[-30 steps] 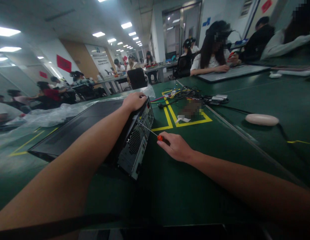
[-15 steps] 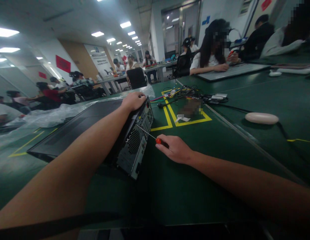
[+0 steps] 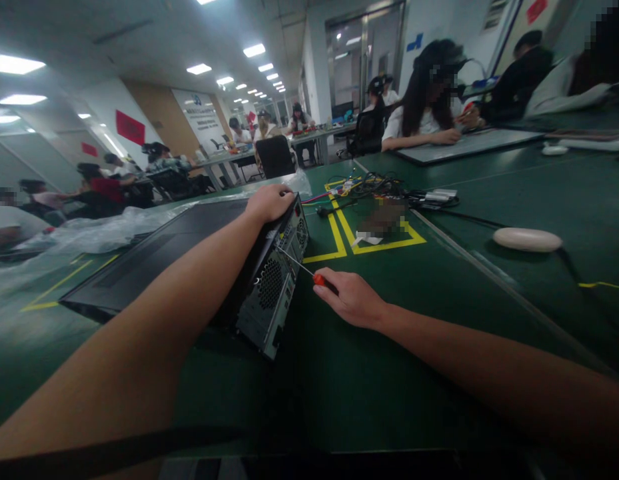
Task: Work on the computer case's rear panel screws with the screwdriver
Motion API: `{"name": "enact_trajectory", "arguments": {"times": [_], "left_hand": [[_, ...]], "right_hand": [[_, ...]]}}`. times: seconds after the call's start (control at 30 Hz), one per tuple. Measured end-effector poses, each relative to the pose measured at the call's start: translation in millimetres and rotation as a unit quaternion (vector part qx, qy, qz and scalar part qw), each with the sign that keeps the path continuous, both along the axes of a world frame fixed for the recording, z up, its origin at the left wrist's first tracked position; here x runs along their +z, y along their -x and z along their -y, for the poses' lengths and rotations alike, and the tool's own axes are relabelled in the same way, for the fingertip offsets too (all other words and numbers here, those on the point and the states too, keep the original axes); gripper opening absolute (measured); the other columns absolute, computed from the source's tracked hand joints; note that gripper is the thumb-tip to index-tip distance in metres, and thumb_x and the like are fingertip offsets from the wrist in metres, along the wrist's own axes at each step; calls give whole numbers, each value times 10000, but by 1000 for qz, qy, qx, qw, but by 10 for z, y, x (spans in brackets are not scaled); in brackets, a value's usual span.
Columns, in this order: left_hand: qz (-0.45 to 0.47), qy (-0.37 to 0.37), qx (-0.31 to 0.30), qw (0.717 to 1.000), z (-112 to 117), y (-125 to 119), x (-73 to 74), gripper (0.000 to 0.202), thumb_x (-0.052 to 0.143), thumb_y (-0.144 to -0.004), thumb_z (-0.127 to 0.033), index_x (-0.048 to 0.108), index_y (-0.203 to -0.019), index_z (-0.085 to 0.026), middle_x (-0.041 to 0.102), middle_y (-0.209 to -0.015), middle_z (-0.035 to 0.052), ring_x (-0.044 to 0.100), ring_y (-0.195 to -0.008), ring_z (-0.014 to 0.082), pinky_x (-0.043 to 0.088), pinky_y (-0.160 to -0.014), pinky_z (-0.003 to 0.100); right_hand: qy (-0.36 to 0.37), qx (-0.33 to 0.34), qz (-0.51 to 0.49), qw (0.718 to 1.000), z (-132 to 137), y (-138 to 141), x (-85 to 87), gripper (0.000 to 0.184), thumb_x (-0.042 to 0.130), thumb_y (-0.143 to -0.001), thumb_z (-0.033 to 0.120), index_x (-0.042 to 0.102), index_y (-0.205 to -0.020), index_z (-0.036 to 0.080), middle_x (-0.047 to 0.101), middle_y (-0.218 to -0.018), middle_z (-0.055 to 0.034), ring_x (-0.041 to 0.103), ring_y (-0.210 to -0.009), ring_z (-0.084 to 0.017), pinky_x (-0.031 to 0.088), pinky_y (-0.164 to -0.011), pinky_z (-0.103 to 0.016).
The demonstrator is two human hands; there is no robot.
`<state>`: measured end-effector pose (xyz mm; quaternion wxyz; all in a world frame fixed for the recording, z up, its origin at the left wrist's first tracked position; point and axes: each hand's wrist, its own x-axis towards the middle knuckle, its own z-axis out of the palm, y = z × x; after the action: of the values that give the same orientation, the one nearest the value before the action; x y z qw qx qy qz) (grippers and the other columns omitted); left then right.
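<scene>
A black desktop computer case (image 3: 154, 257) lies on its side on the green table, its metal back panel (image 3: 269, 287) with fan grilles and ports turned to the right. Over the far back corner of the case, my left hand (image 3: 270, 202) is closed, its fingers curled over the edge and partly hidden. My right hand (image 3: 356, 298) is wrapped around the red-and-dark handle of a screwdriver (image 3: 319, 280). The thin shaft runs up and left to the back panel, where its tip meets the edge near the upper grille; the screw itself is too small to make out.
Beyond the case lies a tangle of cables (image 3: 384, 187) near yellow tape marks (image 3: 389, 248) and a blurred brown object. A pale oval device (image 3: 526, 240) with a cord sits on the right. Clear plastic wrap (image 3: 114, 230) lies behind the case. Across the table, a person leans over a flat panel (image 3: 469, 145).
The view has shifted very slightly. Both hands keep their places on the case and the screwdriver, and the screwdriver's tip stays at the back panel.
</scene>
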<state>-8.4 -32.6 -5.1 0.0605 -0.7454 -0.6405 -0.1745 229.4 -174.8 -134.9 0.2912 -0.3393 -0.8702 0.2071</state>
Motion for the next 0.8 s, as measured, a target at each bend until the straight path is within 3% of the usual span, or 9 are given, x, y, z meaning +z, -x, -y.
{"name": "enact_trajectory", "arguments": {"times": [0.6, 0.8], "left_hand": [[2, 2, -4, 1000, 1, 9, 5, 519, 450, -952, -467, 803, -1271, -258, 746, -1359, 93, 655, -1278, 318, 491, -1107, 431], [0, 4, -1, 1000, -9, 11, 5, 519, 455, -952, -461, 799, -1278, -250, 747, -1360, 92, 656, -1276, 316, 496, -1102, 427]], "right_hand": [[10, -2, 15, 1000, 37, 12, 11, 149, 560, -1083, 294, 652, -1149, 197, 746, -956, -69, 687, -838, -241, 420, -760, -319], [17, -9, 2, 1000, 59, 29, -13, 137, 538, -1089, 288, 637, -1098, 194, 715, -885, -50, 666, -781, -224, 408, -738, -309]]}}
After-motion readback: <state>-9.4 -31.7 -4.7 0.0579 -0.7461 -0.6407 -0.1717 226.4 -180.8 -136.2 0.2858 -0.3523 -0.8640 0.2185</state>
